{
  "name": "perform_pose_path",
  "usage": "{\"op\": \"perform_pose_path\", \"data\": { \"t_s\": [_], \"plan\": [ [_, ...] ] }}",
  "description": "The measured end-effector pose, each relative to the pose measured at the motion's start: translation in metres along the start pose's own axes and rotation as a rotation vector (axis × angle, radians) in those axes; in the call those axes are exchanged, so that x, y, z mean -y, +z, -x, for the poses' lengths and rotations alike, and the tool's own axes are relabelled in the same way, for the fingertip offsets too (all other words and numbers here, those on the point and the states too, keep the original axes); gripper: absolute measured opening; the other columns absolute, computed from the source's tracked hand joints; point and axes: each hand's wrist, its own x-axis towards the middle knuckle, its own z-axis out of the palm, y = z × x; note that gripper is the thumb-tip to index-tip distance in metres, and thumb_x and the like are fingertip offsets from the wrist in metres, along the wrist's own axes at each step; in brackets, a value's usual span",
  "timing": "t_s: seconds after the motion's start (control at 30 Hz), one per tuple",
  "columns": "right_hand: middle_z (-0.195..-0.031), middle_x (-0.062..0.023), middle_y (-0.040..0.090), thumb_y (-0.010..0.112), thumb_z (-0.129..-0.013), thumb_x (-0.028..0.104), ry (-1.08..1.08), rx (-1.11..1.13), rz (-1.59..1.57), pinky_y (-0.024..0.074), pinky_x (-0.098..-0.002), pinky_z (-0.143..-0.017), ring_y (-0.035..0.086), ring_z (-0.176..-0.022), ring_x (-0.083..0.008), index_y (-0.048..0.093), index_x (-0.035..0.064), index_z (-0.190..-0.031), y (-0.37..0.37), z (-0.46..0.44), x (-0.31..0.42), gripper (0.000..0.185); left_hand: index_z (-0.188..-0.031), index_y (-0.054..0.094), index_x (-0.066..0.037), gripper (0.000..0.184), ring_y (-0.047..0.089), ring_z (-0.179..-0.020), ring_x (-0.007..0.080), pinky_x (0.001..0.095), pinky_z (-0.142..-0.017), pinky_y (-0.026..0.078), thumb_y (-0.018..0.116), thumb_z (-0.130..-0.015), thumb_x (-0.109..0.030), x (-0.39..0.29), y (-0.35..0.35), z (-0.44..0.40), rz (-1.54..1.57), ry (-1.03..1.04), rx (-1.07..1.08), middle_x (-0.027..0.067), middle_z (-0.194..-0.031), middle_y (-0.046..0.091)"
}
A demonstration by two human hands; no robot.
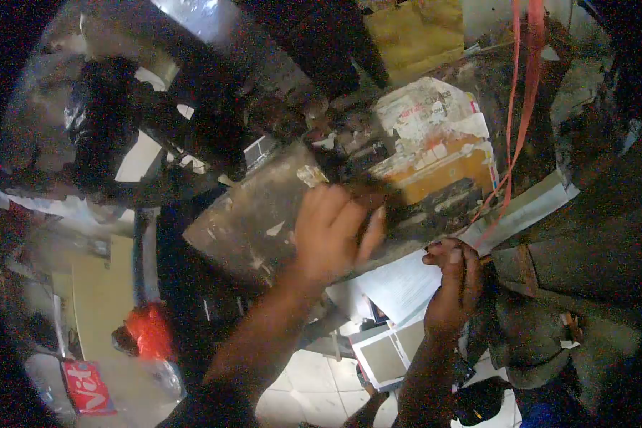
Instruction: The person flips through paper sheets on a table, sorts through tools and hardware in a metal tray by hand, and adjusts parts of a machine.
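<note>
My left hand (335, 227), blurred by motion, is over a worn, dirty brown surface (246, 214) with its fingers bent; their tips are hard to see. My right hand (453, 285) is at the near edge of this surface, its thumb and fingers pressed together. Pink plastic string (524, 107) runs down from the top of the view to just beside those fingers. White printed paper (406, 282) lies between my two hands, and a pale strip of stacked paper (531, 214) extends right from my right hand. What the right fingers pinch is hidden.
A torn, stained carton (435, 114) with orange and white print lies beyond my hands. A yellow-brown sheet (417, 36) is farther back. At lower left are a red plastic bag (151, 334) and a clear pack with a red "Vit" label (87, 386). White floor tiles (307, 378) show below.
</note>
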Motion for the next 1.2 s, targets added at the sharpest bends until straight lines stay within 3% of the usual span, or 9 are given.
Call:
{"op": "perform_pose_path", "data": {
  "t_s": [0.33,0.53,0.63,0.93,1.03,1.2],
  "plan": [
    [-0.084,-0.0117,0.057,0.037,-0.092,0.018,-0.007,-0.026,-0.067,0.0435,-0.0321,-0.073,0.053,-0.074,-0.0189,0.051,-0.0019,-0.097,-0.006,-0.001,-0.009,0.025,-0.076,0.056,-0.005,0.016,0.048,-0.065,0.0281,0.0371,-0.057,0.038,0.068,-0.066,-0.009,0.000,-0.004,0.003,-0.051,-0.016,0.112,0.0111,-0.077,0.053],
    [-0.082,-0.0092,0.056,0.041,-0.090,0.023,0.050,-0.068,-0.073,0.0420,-0.0333,-0.074,0.053,-0.073,-0.0187,0.053,-0.0006,-0.096,-0.010,0.011,-0.023,0.027,-0.078,0.058,-0.005,0.016,0.048,-0.066,0.0278,0.0368,-0.058,0.038,0.067,-0.067,-0.010,-0.002,0.000,0.003,-0.033,-0.015,0.045,0.0106,-0.077,0.053],
    [-0.083,-0.0093,0.056,0.041,-0.090,0.022,0.059,-0.040,0.066,0.0419,-0.0331,-0.074,0.053,-0.072,-0.0184,0.054,-0.0011,-0.094,-0.015,0.017,-0.027,0.027,-0.080,0.059,-0.005,0.016,0.048,-0.067,0.0280,0.0367,-0.059,0.038,0.067,-0.067,-0.010,-0.002,0.001,0.004,-0.025,0.021,0.024,0.0102,-0.076,0.052],
    [-0.083,-0.0097,0.055,0.042,-0.089,0.020,0.018,-0.036,0.012,0.0432,-0.0321,-0.072,0.052,-0.071,-0.0186,0.054,-0.0016,-0.093,-0.021,0.033,-0.050,0.025,-0.082,0.058,-0.005,0.018,0.048,-0.068,0.0276,0.0360,-0.060,0.039,0.067,-0.067,-0.009,-0.002,0.004,0.005,-0.055,0.024,0.003,0.0108,-0.077,0.050],
    [-0.082,-0.0095,0.055,0.042,-0.089,0.019,0.096,-0.070,0.001,0.0434,-0.0319,-0.071,0.052,-0.071,-0.0186,0.053,-0.0015,-0.093,-0.022,0.038,-0.056,0.024,-0.083,0.059,-0.005,0.018,0.048,-0.068,0.0276,0.0359,-0.060,0.039,0.067,-0.067,-0.009,-0.003,0.004,0.006,-0.064,0.008,0.004,0.0107,-0.077,0.050],
    [-0.082,-0.0096,0.054,0.043,-0.089,0.019,0.103,-0.054,-0.007,0.0432,-0.0320,-0.071,0.052,-0.072,-0.0190,0.052,-0.0013,-0.092,-0.022,0.041,-0.057,0.022,-0.077,0.055,-0.005,0.015,0.048,-0.067,0.0283,0.0364,-0.059,0.039,0.066,-0.068,-0.009,0.000,0.004,0.007,-0.083,0.022,0.023,0.0105,-0.074,0.049]
  ]
}}
